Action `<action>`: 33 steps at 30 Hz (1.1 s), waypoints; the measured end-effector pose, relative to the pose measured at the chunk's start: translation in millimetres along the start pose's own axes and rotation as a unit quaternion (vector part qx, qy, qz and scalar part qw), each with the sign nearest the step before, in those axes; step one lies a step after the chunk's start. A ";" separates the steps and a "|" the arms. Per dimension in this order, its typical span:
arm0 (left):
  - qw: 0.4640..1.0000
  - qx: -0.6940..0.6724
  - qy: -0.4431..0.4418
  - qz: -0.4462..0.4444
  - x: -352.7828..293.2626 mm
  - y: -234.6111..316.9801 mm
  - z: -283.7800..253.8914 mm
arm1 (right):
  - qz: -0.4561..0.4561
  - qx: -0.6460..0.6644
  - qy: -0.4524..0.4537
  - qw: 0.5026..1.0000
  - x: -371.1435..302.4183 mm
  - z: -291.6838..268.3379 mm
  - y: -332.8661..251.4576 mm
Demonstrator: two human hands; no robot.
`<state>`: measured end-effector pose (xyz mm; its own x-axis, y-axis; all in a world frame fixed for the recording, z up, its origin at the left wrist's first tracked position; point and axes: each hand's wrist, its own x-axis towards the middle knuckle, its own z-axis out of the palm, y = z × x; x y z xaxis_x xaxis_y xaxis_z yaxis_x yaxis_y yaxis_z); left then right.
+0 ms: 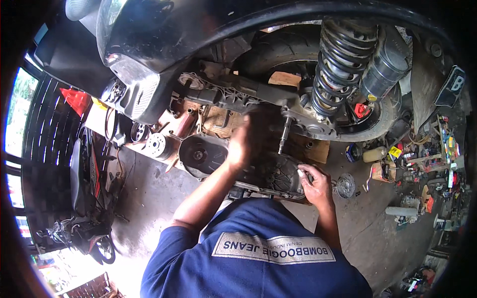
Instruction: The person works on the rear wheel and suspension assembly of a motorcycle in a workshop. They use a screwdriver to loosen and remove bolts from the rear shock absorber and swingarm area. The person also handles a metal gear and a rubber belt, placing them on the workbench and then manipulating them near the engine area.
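Hands (318, 186) at metal casing (284, 182), lettered shirt panel (273, 248)

My left hand (241, 144) is blurred, its fingers fading into dark, so what they touch is unclear; my left forearm (203, 198) hides part of the metal casing (283, 181); whether my right hand (318, 187) grips its rim is too small to tell; the lower edge crops my shirt (258, 278).

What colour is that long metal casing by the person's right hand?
The casing is dull grey, darker in its hollows; it shows best in the head view.
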<state>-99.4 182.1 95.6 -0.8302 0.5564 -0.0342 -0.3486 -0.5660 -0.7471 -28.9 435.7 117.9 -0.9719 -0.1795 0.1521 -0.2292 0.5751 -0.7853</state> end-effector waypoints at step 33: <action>0.123 -0.892 -0.305 -0.312 69.8 -72.3 -30.1 | -0.373 -0.300 0.061 0.876 204.4 -191.9 -107.9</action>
<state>-119.1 280.2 127.2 -0.9519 -0.3025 0.0491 -0.2283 0.8067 0.5451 -213.1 490.1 348.8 -0.5304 -0.6178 0.5806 -0.7536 0.6573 0.0110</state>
